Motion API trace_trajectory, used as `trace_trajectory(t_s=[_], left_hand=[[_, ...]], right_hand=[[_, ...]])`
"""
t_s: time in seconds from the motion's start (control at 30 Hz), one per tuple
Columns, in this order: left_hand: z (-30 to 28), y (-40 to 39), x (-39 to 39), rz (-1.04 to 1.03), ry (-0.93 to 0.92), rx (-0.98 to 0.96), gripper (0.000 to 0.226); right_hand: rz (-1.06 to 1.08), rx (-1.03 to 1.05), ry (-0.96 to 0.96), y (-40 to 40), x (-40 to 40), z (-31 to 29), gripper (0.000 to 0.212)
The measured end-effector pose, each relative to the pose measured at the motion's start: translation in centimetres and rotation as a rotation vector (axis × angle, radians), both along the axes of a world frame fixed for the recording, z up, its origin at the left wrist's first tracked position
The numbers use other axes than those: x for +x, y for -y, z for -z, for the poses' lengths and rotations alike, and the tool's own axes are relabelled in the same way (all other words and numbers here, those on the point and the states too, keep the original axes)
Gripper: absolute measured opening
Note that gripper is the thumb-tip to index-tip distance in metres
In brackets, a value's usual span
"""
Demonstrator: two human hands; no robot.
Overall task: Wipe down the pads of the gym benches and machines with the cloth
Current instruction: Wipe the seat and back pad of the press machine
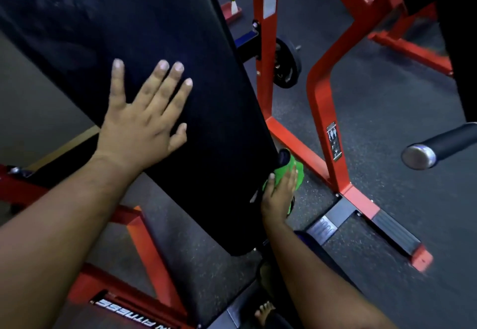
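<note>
Left hand [144, 122] flat on pad [154, 31]; right hand [280, 195] seemingly pressing cloth [293, 169]

left hand [140, 119]: flat, fingers spread | right hand [280, 194]: fingers extended, apparently pressing, partly hidden

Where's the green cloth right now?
In the head view, the green cloth is low and right of centre, under the right hand, pressed against the right side edge of the black bench pad.
</note>
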State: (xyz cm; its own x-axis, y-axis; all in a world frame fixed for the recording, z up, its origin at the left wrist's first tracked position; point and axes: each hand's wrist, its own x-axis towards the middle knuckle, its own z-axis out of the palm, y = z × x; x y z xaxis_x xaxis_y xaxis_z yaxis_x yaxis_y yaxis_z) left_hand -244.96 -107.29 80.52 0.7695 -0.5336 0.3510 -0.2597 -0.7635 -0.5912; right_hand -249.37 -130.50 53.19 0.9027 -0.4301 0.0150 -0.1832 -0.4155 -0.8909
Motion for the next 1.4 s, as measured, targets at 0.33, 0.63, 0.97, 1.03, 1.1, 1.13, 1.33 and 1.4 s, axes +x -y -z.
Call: trace_trajectory(t_s=[0.33,0.63,0.97,1.03,1.1,1.13,1.33,1.4], left_hand=[[-4.1,-5.0,-4.5,-0.377,0.049,-0.237,0.094],[-4.6,-6.5,-6.2,-0.588,0.012,-0.432,0.099],[0.2,-4.2,-8.0,-0.77,-0.05,-0.828,0.102],[2.1,-3.7,-9.1,-0.807,-0.09,-0.87,0.108],[4.5,-3.5,-10.4,-0.84,-0.132,-0.838,0.112],[5.5,-3.3,-10.9,-0.851,-0.164,-0.821,0.114],[14.6,0.1,-15.3,-0.886,-0.472,-0.873,0.124],[15.8,-0.2,-15.5,-0.924,-0.735,-0.868,0.128]], right_hand=[[-0.444,-0.388,0.479,-9.5,7.4,-21.5,0.072],[-0.574,-0.68,0.737,-16.4,12.8,-37.2,0.063],[-0.849,-1.081,1.082,-15.7,10.4,-33.5,0.062],[-0.92,-1.109,1.128,-14.4,9.3,-30.0,0.058],[-0.938,-1.106,1.14,-13.1,7.8,-26.3,0.058],[-0.934,-1.103,1.142,-12.7,7.2,-24.7,0.058],[-0.949,-1.074,1.132,-9.2,2.7,-13.3,0.053],[-1.04,-1.072,1.097,-7.2,0.7,-8.0,0.05]])
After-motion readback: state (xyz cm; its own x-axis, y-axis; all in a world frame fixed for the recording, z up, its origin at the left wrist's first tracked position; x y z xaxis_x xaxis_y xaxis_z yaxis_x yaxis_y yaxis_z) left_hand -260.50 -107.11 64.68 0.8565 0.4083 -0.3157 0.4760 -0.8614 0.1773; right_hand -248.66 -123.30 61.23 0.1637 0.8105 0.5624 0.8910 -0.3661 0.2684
